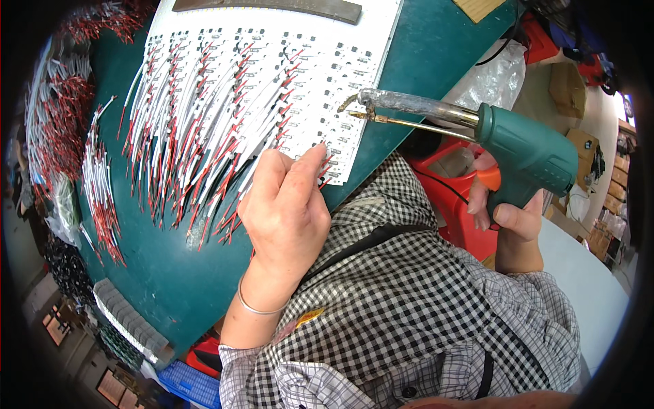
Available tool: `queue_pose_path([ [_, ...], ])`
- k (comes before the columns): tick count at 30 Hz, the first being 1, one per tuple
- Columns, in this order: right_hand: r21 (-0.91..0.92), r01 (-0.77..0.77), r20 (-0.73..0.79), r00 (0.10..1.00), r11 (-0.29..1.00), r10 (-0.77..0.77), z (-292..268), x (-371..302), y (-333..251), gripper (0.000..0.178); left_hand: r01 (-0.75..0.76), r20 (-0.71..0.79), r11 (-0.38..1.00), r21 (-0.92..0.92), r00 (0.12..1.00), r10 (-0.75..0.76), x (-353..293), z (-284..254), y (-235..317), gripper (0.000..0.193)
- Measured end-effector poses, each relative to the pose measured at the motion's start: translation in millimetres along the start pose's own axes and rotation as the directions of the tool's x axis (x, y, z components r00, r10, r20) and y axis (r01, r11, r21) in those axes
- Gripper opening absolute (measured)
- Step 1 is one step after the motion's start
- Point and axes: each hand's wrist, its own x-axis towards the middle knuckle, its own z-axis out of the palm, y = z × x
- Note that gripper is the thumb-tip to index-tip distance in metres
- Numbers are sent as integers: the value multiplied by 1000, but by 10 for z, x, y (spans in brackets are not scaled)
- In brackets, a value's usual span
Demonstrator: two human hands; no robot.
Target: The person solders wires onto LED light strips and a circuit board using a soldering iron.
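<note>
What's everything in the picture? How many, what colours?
Table: one, green, upper left
Circuit sheet: one, white, on the table
Bar: one, grey-brown, across the sheet's top
Wires: many, red and white, over the sheet
Wire bundle: one, red and white, left of the sheet
Wire pile: one, red and white, far left
Soldering gun: one, green, right of centre
Plastic bag: one, clear, upper right
Basket: one, blue, bottom left
Cardboard boxes: several, brown, far right
Apron: one, black-and-white, bottom centre
Bracelet: one, silvery, left wrist
The rest: cluttered, hard to count
Left hand: one, bare, at the sheet's edge
Right hand: one, bare, round the handle
</note>
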Motion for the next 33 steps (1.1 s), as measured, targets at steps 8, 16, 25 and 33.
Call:
queue_pose_path([
  [8,-36,-47,51,997,998,49,-125,-140,33,59,87,65,986,-144,995,-78,23,-11,-30,28],
  [16,-106,-143,65,986,984,151,-152,-185,141,59,34,73,987,-158,997,-23,51,-2,-27,24],
  [25,-217,-13,203,977,976,58,-168,-169,203,58,-24,49,992,-124,998,30,49,4,-39,28],
  [33,-103,-19,212,976,994,40,-216,-179,96,55,-32,40,993,-113,999,36,22,61,-10,25],
])
